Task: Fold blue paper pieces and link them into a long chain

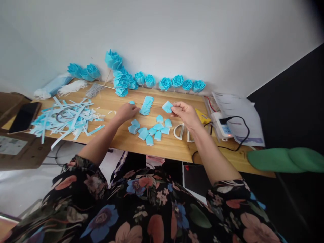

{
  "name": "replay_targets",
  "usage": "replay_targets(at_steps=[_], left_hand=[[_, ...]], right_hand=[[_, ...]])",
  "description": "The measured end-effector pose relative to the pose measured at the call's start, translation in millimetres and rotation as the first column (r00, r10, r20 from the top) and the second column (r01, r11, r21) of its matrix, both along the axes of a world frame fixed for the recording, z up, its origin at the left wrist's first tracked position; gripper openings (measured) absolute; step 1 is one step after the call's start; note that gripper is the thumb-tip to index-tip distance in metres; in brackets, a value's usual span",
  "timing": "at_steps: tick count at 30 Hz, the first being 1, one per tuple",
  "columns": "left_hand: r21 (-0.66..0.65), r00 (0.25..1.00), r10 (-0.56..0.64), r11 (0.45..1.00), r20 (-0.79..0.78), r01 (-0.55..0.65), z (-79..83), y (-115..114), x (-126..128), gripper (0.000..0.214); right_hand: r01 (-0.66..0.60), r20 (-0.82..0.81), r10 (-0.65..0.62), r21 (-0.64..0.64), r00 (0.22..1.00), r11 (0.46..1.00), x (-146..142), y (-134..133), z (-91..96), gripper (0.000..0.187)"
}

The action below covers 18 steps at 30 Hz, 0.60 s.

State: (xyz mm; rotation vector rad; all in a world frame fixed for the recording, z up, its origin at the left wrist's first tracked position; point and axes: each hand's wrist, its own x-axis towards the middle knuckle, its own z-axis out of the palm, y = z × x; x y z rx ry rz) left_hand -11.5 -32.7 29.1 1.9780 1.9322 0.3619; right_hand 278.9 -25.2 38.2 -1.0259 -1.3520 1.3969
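My right hand [186, 113] pinches a small blue paper square [167, 106] and holds it above the wooden table [167, 148]. My left hand [126, 111] rests curled on the table beside a stack of blue paper pieces [146, 105], fingertips near a small blue scrap [131, 102]; whether it grips anything is hidden. Several folded blue paper petals [150, 130] lie in a cluster between my two hands, near the front edge.
Finished blue paper roses [164, 82] line the wall. Blue paper strips [65, 118] pile up at the left beside a phone [24, 116]. White scissors [183, 132], a yellow tool [202, 116], a plugged-in white device [222, 128] and papers [238, 111] sit at the right.
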Motion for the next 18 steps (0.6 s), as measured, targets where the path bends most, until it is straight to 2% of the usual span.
replay_targets(at_steps=[5, 10, 14, 18], left_hand=[[-0.001, 0.998, -0.008, 1.0, -0.07, 0.008, -5.6, 26.1, 5.4, 0.039], [0.067, 0.993, 0.005, 0.998, -0.118, 0.002, -15.6, 54.8, 11.1, 0.036], [0.085, 0.989, -0.025, 0.996, -0.145, 0.038, -20.4, 64.8, 10.5, 0.033], [0.1, 0.994, -0.045, 0.993, -0.102, 0.056, -23.6, 67.3, 4.3, 0.029]], right_hand=[[0.014, -0.005, -0.014, -0.033, 1.0, 0.999, -15.3, 3.8, -5.1, 0.045], [0.069, -0.078, -0.073, -0.061, 0.994, 0.996, -27.7, 20.3, 0.5, 0.041], [0.116, -0.154, -0.131, -0.103, 0.979, 0.988, -36.4, 28.7, 2.7, 0.036], [0.118, -0.171, -0.139, -0.125, 0.975, 0.985, -45.2, 31.6, -1.8, 0.037]])
